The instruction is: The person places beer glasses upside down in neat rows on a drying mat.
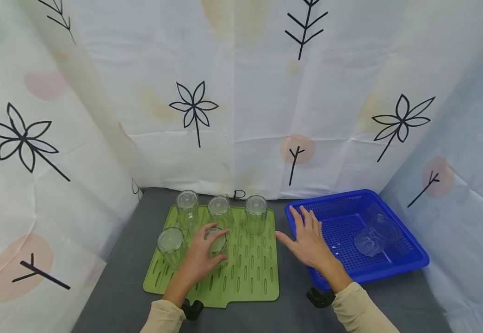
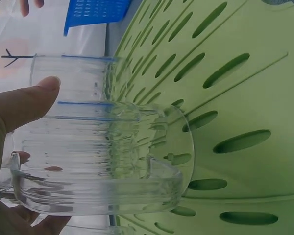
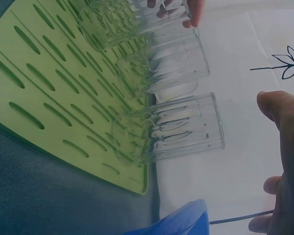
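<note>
On the green drying mat [image 1: 258, 277], several clear glass mugs stand upside down. My left hand [image 1: 200, 256] is around the base end of the front middle mug [image 2: 103, 161], with its thumb and fingers spread apart. That mug's rim rests on the mat, and its handle shows in the left wrist view. Whether the fingertips touch the glass is unclear. My right hand [image 1: 310, 240] hovers over the left side of the blue basket [image 1: 408, 252], its fingers spread and holding nothing. Inside the basket, one clear glass mug [image 1: 376, 236] lies on its side.
Back-row mugs include a left one [image 1: 187, 206], a middle one [image 1: 219, 208] and a right one [image 1: 256, 215]. Another mug [image 1: 170, 245] stands at the mat's front left. White patterned cloth [image 1: 250, 115] rises behind and beside the grey table [image 1: 120, 277].
</note>
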{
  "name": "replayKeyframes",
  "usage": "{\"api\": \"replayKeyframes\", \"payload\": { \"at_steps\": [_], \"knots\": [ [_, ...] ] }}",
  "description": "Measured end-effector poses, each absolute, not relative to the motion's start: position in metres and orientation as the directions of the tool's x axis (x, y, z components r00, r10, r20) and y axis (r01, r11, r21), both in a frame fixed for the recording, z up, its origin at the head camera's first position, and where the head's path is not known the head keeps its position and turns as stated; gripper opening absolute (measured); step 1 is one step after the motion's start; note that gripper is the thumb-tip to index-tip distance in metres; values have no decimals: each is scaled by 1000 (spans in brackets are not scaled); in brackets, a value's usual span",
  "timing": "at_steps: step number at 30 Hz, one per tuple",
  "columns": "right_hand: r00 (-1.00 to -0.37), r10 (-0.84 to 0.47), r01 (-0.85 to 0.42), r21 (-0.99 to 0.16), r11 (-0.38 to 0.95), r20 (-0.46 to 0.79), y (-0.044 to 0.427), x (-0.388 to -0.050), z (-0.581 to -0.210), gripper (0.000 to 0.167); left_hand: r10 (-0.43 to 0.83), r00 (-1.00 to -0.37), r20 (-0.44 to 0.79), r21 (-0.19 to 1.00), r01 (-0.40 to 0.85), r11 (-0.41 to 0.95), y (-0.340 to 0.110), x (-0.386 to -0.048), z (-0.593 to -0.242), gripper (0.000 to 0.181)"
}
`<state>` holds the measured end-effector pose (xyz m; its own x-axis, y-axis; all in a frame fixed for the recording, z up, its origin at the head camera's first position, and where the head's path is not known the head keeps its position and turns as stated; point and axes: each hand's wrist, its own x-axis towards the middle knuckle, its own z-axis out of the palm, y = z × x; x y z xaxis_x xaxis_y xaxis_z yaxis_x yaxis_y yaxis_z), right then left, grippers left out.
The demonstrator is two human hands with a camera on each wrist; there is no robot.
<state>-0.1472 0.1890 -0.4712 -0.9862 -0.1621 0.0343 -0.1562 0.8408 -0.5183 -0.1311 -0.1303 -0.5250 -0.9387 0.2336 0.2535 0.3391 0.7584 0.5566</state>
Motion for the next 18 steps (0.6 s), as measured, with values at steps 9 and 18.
{"api": "replayKeyframes", "payload": {
  "at_steps": [9, 18],
  "knots": [
    [-991, -131, -110, -531, 840, -3, 200, -146, -474, 91, 209, -957, 200, 566, 288, 772, -134, -126, -514, 89],
    [-995, -100, -85, -512, 855, -2, 220, -149, -479, 93, 152, -903, 402, 594, 384, 707, -153, -118, -499, 94]
  ]
}}
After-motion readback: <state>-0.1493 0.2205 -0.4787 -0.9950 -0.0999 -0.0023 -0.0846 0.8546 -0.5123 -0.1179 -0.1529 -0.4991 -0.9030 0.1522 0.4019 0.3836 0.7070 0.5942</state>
